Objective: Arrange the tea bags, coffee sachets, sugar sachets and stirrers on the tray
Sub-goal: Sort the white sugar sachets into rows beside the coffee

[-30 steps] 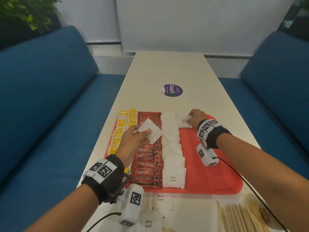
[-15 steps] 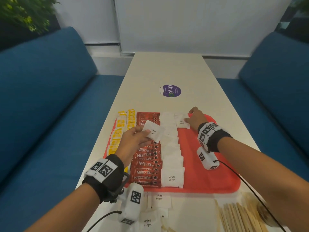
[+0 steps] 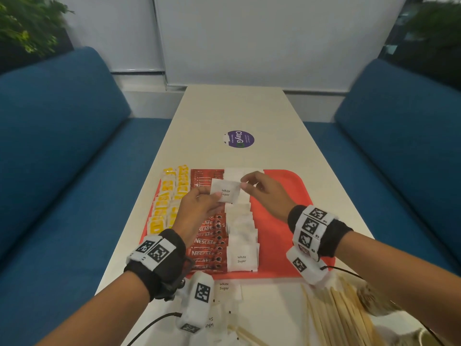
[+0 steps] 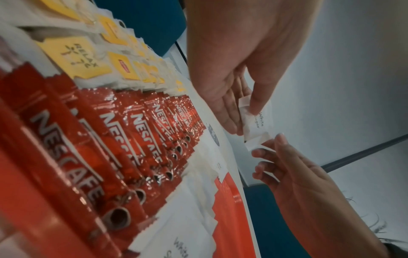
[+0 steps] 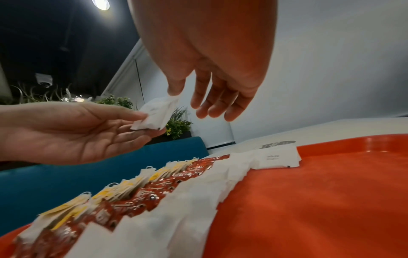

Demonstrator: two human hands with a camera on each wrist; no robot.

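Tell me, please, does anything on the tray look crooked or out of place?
Nothing stands out. On the tray the tea bags, coffee sachets and sugar sachets lie in neat overlapping rows. One sugar sachet is held above them by the left hand and right hand.

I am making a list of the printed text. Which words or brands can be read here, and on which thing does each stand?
"White Sugar": held sugar sachet, pinched by left hand and right hand.
"NESCAFE": red coffee sachets.
"RELAX": yellow tea bag tag; marks beside it unreadable.
"ClayG": purple sticker on table; its small print is too small.
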